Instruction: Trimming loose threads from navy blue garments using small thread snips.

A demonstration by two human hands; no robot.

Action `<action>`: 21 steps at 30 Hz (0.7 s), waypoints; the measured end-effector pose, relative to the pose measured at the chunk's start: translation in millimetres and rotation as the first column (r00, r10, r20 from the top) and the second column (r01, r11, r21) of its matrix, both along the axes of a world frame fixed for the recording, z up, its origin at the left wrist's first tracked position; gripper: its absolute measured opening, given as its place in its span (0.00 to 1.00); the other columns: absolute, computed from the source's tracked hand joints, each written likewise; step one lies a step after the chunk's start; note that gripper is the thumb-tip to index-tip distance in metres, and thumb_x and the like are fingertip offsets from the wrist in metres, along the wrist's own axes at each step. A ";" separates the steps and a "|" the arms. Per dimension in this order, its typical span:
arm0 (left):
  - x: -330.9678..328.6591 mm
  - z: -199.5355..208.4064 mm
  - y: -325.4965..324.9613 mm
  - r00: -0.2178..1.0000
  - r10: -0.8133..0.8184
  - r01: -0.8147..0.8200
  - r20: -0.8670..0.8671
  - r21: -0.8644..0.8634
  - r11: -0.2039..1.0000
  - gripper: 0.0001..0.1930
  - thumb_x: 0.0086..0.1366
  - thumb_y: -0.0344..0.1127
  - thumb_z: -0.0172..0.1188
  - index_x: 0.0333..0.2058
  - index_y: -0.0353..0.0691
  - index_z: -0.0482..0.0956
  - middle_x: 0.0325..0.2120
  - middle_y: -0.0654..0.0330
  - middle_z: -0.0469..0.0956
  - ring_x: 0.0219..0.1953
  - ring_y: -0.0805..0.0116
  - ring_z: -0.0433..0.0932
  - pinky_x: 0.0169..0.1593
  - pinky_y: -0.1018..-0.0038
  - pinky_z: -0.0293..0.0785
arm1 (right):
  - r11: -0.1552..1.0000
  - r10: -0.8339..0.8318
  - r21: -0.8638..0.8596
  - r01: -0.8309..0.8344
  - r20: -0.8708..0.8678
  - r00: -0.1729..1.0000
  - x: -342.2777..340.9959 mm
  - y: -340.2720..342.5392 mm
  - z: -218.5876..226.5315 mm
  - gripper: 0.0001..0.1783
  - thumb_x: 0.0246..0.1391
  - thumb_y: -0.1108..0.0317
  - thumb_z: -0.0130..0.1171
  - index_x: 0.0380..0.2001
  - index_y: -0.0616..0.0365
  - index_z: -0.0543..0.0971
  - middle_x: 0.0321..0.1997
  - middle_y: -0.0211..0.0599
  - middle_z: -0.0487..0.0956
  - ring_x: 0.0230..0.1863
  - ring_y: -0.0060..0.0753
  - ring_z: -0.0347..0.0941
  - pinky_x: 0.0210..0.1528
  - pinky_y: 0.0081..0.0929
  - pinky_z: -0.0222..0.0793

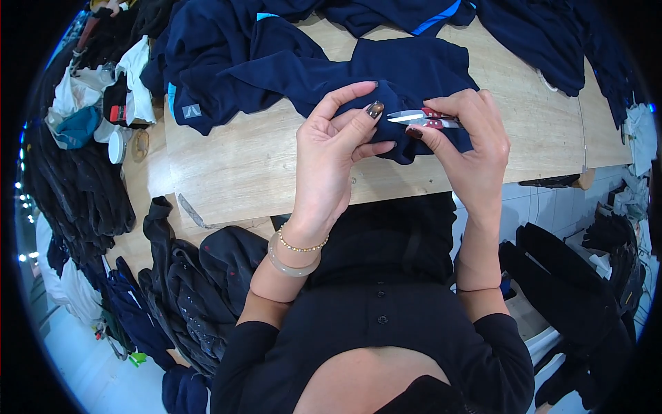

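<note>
My right hand holds a pair of small thread snips with red grips and pale metal blades. Thumb and fingers squeeze the grips from both sides, and the blades point left, a little apart at the tips. Just left of those tips is my left hand, its thumb bent in toward the fingers on a bunched part of a navy blue garment. Exactly how the cloth sits between these fingertips is partly hidden. The garment lies spread across the wooden table beneath both hands.
More navy garments with light blue trim are heaped at the far left and far right. A white round roll stands near the table's left side. Black clothes hang at the near left, and others lie at right.
</note>
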State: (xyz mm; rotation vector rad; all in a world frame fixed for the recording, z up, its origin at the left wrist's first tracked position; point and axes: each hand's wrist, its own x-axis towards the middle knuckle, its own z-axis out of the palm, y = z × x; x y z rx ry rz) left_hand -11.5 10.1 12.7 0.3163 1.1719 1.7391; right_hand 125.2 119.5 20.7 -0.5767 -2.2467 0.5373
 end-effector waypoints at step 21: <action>-5.8 -1.6 1.6 0.994 0.103 -0.100 0.034 -0.071 0.992 0.15 0.64 0.28 0.60 0.48 0.33 0.72 0.26 0.66 0.78 0.24 0.86 0.72 0.26 0.90 0.68 | 0.994 0.046 -0.094 -0.059 -0.135 0.990 10.4 -6.7 -17.6 0.21 0.30 0.70 0.74 0.33 0.61 0.81 0.30 0.34 0.78 0.32 0.32 0.68 0.33 0.25 0.64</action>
